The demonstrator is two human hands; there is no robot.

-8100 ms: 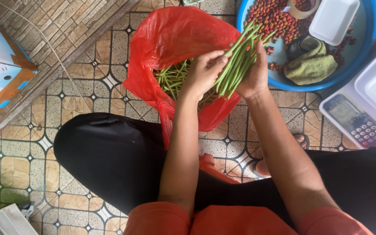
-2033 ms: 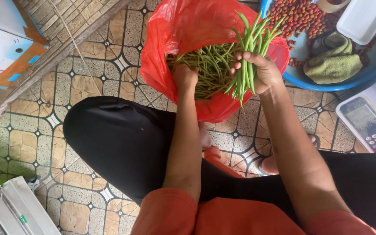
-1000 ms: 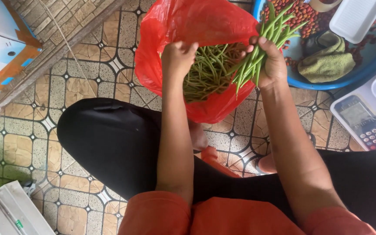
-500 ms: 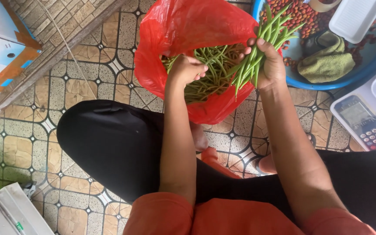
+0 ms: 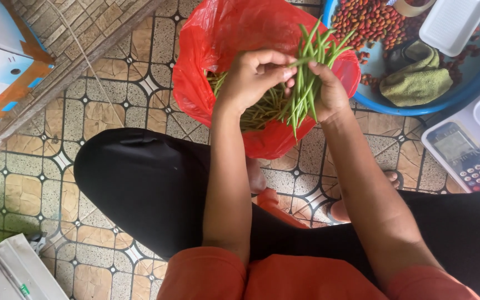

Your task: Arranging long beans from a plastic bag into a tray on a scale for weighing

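Bundle of green beans (image 5: 306, 83): long, slender, smooth pods, tips fanned upward, clasped upright in right hand (image 5: 329, 91), fingers closed round the stems. Left hand (image 5: 254, 75) just beside, fingertips (image 5: 284, 71) pinched on one pod at the bundle's edge. Beneath both sets of fingers: crinkled, glossy red plastic bag (image 5: 212, 61) holding more loose beans. Beyond the right fingers: round blue basin (image 5: 473, 91) with small red fruits (image 5: 370, 19), rumpled green cloth (image 5: 418, 83), white foam tray (image 5: 454, 22). Patterned tile floor (image 5: 45, 183) below.

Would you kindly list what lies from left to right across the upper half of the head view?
Blue and orange box → red plastic bag → left hand → bunch of green beans in the right hand → green cloth in the blue basin.
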